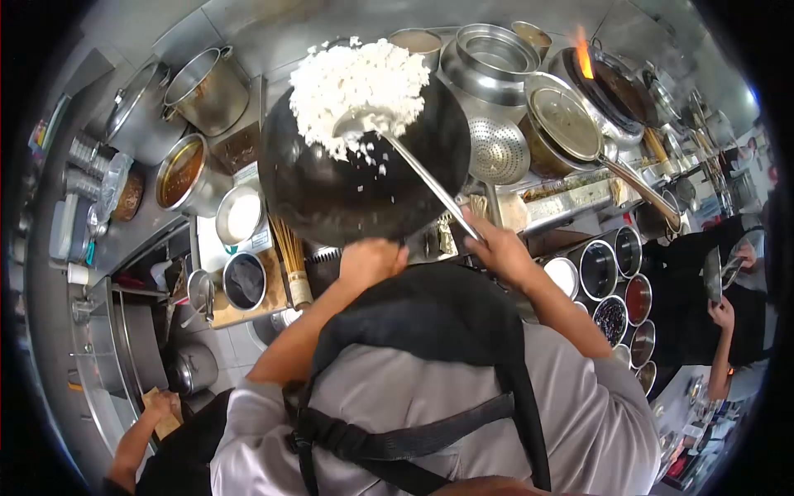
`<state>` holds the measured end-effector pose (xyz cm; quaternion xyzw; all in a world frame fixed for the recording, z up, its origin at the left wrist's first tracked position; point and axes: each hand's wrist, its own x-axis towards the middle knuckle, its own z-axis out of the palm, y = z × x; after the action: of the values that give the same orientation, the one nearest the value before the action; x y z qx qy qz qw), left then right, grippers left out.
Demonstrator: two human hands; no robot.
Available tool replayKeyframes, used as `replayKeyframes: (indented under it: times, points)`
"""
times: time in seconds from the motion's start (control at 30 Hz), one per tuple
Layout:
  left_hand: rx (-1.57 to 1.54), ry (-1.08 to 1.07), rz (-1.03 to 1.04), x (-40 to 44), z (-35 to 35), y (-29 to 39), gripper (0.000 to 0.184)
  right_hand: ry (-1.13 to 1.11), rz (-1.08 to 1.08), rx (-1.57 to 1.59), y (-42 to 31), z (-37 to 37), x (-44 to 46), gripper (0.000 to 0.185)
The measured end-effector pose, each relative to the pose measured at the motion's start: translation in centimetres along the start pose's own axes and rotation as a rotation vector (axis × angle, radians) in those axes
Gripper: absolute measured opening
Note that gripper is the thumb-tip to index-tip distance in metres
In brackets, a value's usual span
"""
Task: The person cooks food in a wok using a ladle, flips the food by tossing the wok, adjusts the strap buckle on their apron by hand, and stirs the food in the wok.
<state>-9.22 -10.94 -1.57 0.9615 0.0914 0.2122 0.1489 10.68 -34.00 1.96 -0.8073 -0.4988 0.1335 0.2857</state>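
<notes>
A large black wok (356, 194) is tilted in front of me, and a mass of white rice (364, 87) rises over its far side. My left hand (374, 263) is closed at the wok's near rim, wrapped round its edge or handle; the exact grip is hidden. In my right hand (499, 245) is the long metal handle of a ladle (426, 175). The ladle's bowl sits against the rice, partly covered by it. Some loose grains hang over the dark wok surface below the main mass.
Steel pots (208, 91) and a pot of reddish-brown liquid (180, 171) stand left. A perforated skimmer (498, 150) and a strainer (566, 122) lie right, near a flame (584, 56). Seasoning containers (598, 269) stand lower right. Other people's hands show at far right and lower left.
</notes>
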Motion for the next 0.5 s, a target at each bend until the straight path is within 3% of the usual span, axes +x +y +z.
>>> replayKeyframes:
  times: [0.07,0.13,0.27,0.33,0.4,0.47,0.5]
  points:
    - [0.097,0.071,0.052,1.1,-1.7,-0.8,0.041,0.01,-0.007,0.295,-1.2,-1.2,-3.0,0.058]
    - [0.118,0.136,-0.006,5.4,-2.5,-3.1,0.042,-0.093,0.444,0.75,-4.4,-3.3,-4.6,0.056]
    - [0.05,0.152,-0.069,10.2,-1.2,-6.3,0.041,0.073,0.433,0.77,-6.5,-5.4,1.5,0.056]
    - [0.028,0.142,-0.099,11.3,-0.7,-7.3,0.041,0.141,0.39,0.634,-5.1,-3.3,6.0,0.051]
    - [0.02,0.089,-0.112,12.0,-0.1,-7.9,0.04,0.111,0.508,0.693,-5.2,0.3,9.3,0.048]
    - [0.036,0.089,-0.149,12.0,0.4,-7.8,0.04,-0.043,0.583,1.021,-6.4,2.4,10.4,0.044]
    - [0.033,0.115,-0.136,11.9,0.5,-7.8,0.04,-0.086,0.533,1.003,-6.7,2.7,10.8,0.048]
